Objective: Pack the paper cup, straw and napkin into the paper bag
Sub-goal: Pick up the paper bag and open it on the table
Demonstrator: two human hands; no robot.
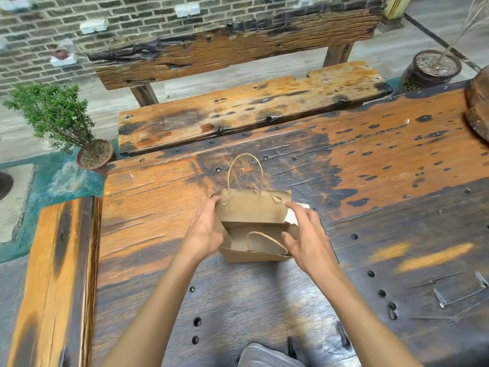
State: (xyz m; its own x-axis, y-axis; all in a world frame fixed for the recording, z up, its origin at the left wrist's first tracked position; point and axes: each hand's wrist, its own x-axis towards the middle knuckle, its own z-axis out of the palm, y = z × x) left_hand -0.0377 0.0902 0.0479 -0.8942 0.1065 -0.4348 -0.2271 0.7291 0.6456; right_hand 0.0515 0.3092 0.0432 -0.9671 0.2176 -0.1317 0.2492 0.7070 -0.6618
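Note:
A brown paper bag point(251, 211) with twine handles stands in the middle of the wooden table point(383, 181), its mouth open toward me and its inside bare. My left hand point(207, 229) grips the bag's left side. My right hand point(307, 234) rests against the right side with fingers spread. A white napkin point(293, 214) shows partly behind the bag's right edge, under my right fingers. No paper cup or straw is visible.
A wooden bench point(251, 112) stands beyond the table, another bench point(53, 274) runs along the left. A small potted shrub point(60, 120) is on the floor at left, a dark pot point(431, 68) at far right. A round wooden object point(479, 109) sits on the table's right edge.

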